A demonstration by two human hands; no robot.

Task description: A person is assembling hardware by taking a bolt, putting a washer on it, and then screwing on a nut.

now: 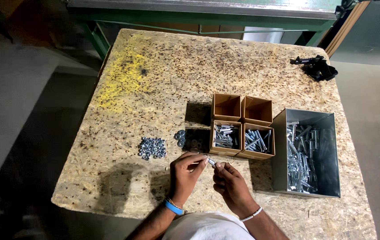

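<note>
Both my hands meet over the near part of a chipboard table (154,80). My left hand (186,171), with a blue wristband, and my right hand (231,184), with a white bracelet, pinch a small silver bolt (212,162) between their fingertips. A pile of silver nuts (152,147) lies to the left of my hands. Several dark washers (181,138) lie just beyond my left hand.
Four small cardboard boxes (242,126) stand in a square; the two near ones hold bolts. A grey metal bin (308,151) of bolts sits at the right. A black tool (316,66) lies at the far right corner. A green frame stands beyond the table.
</note>
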